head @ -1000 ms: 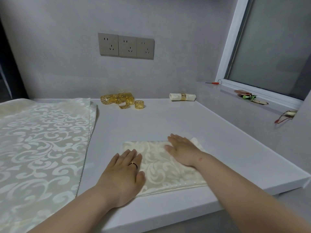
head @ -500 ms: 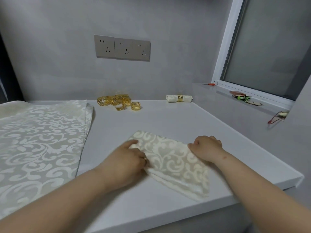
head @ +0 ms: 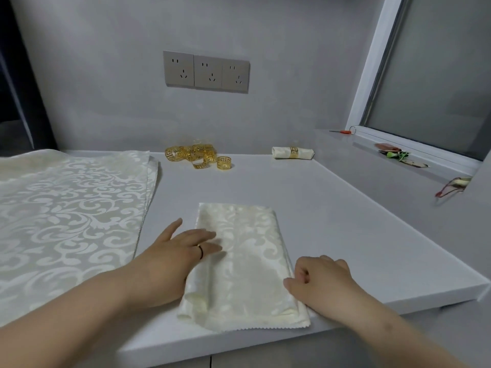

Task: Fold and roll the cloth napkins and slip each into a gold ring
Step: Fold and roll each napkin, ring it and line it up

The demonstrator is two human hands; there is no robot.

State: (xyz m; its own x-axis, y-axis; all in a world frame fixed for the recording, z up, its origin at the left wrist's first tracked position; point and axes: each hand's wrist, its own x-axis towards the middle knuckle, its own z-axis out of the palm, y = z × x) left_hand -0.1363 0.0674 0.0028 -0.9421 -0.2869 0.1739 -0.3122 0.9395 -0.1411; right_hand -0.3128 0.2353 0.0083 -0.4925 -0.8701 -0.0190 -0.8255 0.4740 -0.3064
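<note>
On counter (head: 345, 235), folded napkin (head: 247, 264), my left hand (head: 172, 264) flat on it, right hand (head: 321, 280) curled at edge, grip unclear

We find no legible txt, nos. or brand marks anywhere. The wall sockets (head: 206, 72) are plain-faced, and the gold rings (head: 198, 155) show only a cut-out key pattern — no lettering.
</note>
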